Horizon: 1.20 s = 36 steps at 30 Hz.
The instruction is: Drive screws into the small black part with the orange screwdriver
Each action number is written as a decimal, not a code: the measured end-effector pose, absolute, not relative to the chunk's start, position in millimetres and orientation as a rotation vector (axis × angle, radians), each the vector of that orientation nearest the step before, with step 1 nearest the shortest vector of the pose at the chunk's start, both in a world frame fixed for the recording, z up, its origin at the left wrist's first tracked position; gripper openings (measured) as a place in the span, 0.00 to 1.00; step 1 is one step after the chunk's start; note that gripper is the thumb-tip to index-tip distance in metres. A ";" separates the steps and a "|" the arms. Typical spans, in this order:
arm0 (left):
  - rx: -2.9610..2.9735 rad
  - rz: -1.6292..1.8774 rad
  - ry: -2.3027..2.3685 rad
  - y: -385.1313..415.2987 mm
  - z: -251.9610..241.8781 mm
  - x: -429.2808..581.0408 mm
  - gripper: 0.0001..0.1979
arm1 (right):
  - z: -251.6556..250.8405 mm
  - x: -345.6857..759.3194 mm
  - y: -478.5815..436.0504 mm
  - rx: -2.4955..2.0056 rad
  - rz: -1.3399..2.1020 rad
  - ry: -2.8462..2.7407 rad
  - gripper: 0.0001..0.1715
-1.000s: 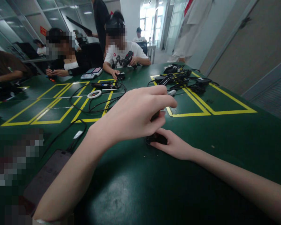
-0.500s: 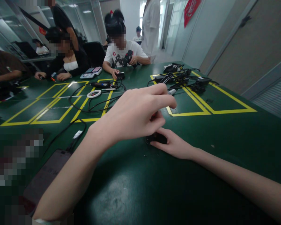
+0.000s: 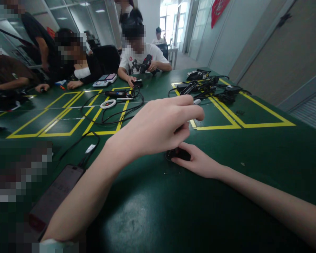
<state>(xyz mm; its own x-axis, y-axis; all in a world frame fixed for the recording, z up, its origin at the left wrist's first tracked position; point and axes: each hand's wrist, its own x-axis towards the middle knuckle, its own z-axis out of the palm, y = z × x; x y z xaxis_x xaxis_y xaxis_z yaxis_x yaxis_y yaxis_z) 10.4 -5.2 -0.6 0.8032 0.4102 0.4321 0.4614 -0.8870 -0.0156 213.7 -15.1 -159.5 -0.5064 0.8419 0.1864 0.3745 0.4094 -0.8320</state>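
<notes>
Near the middle of the frame, the left hand [image 3: 160,126] arches above the counter [image 3: 252,151], its wrist bent and its fingers curled inward and down. Whether those fingers are clamped on something cannot be told, since the back of the hand hides their grip. Just below and to the right of it, the right hand [image 3: 201,161] rests low at the counter, thumb and forefinger closed around a small dark object [image 3: 183,154]. That object sits slightly right of the middle of the frame, partly covered by both hands; its full shape is hard to make out. The two hands are close together, one above the other, and whether they touch is unclear. Tiny specks lie on the counter just in front of the object.

At lower left, a phone [image 3: 60,191] lies partly behind the left forearm, with a black cord [image 3: 83,162] bearing a white label [image 3: 90,148] at its top end. Further back, left of centre, a white ring [image 3: 113,102] lies near a looped black cable. At upper right, a heap of black cables [image 3: 208,88] lies across yellow tape [image 3: 218,127]. At upper centre, a person in a white shirt [image 3: 158,52] holds a dark tool [image 3: 146,63].
</notes>
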 end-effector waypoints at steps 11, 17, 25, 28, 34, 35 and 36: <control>-2.903 -0.656 -0.701 -6.8 -0.4 11.0 0.16 | -158.3 213.0 -15.9 -1.047 0.972 -2.064 0.16; -2.877 -0.760 -0.732 3.2 -5.7 9.8 0.18 | -159.1 214.2 -15.2 -1.050 0.979 -2.081 0.18; -2.846 -0.725 -1.000 19.3 -8.5 -1.5 0.20 | -154.8 213.8 -15.2 -1.007 1.010 -2.118 0.18; -2.979 -0.218 -1.302 32.9 -21.4 -0.8 0.17 | -151.5 213.1 -15.1 -1.005 1.005 -2.124 0.15; -3.071 0.809 -1.675 51.4 -49.2 7.8 0.24 | -145.9 212.7 -14.1 -1.050 1.109 -2.041 0.17; -3.102 0.853 -1.690 51.3 -51.1 9.1 0.26 | -145.5 212.8 -13.9 -1.043 1.131 -2.026 0.19; -3.134 0.862 -1.682 50.6 -52.1 10.1 0.27 | -145.3 212.9 -13.7 -1.036 1.152 -2.014 0.20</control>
<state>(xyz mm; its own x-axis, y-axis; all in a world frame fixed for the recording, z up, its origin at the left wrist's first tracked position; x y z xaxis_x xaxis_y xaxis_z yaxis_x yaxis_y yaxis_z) 10.1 50.6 -52.1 0.5015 0.6189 -0.6045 0.8522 -0.4739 0.2218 212.9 -13.7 -145.3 -0.5220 0.8458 0.1104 0.3337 0.3216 -0.8861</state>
